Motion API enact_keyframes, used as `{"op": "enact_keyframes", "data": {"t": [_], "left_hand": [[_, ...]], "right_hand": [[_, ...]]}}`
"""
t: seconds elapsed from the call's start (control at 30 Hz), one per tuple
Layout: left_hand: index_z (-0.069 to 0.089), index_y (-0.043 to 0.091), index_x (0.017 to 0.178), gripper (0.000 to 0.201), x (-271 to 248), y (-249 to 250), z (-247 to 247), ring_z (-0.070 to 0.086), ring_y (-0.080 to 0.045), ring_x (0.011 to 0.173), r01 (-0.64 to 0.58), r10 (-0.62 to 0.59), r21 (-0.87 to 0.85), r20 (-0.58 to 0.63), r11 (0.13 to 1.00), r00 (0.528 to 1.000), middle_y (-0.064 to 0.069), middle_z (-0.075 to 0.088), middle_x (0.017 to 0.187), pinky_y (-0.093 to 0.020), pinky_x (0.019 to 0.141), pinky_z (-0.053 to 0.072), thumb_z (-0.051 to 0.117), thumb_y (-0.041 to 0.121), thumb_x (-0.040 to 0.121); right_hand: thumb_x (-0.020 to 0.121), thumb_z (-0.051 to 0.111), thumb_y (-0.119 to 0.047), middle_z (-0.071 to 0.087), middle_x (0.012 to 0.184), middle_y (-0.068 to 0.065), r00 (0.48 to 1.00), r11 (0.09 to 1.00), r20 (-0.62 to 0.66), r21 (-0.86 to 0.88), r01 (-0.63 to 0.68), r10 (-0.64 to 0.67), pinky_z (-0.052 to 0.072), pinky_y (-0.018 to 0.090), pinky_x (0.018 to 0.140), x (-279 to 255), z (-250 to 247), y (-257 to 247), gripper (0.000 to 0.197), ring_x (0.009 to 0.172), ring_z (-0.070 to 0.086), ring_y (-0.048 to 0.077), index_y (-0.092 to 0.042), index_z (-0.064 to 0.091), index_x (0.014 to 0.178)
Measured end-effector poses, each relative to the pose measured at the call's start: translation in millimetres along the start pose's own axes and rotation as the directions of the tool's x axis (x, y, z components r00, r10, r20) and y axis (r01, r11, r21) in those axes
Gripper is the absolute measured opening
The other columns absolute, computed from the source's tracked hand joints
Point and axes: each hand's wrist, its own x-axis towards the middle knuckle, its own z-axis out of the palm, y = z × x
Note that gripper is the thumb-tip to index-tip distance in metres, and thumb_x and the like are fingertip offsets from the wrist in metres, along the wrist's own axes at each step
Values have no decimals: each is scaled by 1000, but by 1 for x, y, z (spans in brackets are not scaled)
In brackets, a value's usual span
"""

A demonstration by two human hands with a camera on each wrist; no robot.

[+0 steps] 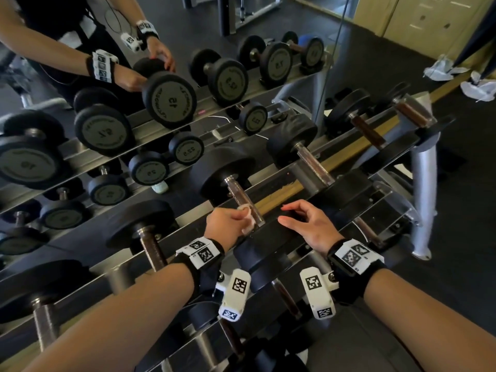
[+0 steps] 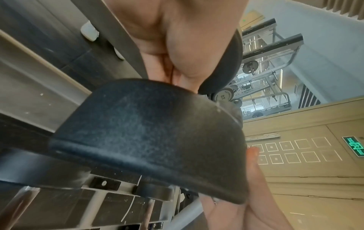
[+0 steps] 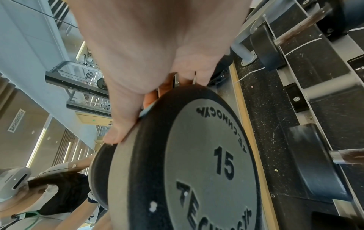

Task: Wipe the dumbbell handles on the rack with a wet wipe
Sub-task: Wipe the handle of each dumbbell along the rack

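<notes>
We start at the handle [image 1: 243, 201] of the 15 dumbbell, which lies across the top tier of the rack [image 1: 346, 167], its near head [image 1: 271, 245] toward us and its far head [image 1: 228, 167] toward the mirror [image 1: 161, 76]. Our left hand [image 1: 228, 224] is curled around a small bunched wet wipe [image 1: 248, 217], pressing it against the near end of that handle, right where the handle meets the near head. Our right hand [image 1: 306, 224] sits on top of that near head, just to the right of the handle, fingers loosely bent and spread over the rubber, holding nothing; the right wrist view shows the thumb [image 3: 116, 135] against the rim above the "15" face [image 3: 212, 163]. It looks to us like a steadying hand.

To do this step well, we judge we should wrap the wipe fully around the bar rather than dab one side, then draw it from the near head up to the far head, twisting the wrist so the underside gets covered too. Keeping the right hand pressed down should stop the dumbbell rolling in its cradle. The wipe looks small and wadded, so we may want to unfold it for a fresh face.

Further from the handle, the neighbouring dumbbells to its left [image 1: 150, 245] and right [image 1: 312, 163] wait on the same tier, and white crumpled cloths [image 1: 477, 87] lie on the floor well beyond the rack's right end.
</notes>
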Motion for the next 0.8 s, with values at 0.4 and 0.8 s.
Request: {"op": "enact_keyframes", "data": {"t": [0.4, 0.8], "left_hand": [[74, 24, 112, 32, 28, 6, -13, 71, -13, 90, 18, -38, -93, -220, 995, 975, 5, 75, 92, -38, 89, 57, 77, 20, 81], [76, 19, 106, 29, 17, 24, -39, 72, -10, 86, -77, 55, 165, 131, 983, 990, 1, 75, 92, -31, 78, 61, 81, 16, 77]], "right_hand": [[79, 79, -34, 67, 113, 4, 1000, 1000, -9, 16, -18, 18, 53, 48, 98, -3, 1, -2, 38, 108, 65, 22, -23, 65, 112], [82, 77, -33, 66, 113, 3, 1000, 1000, -5, -27, 3, -3, 52, 41, 99, -4, 0, -3, 36, 108, 64, 18, -21, 64, 113]]}}
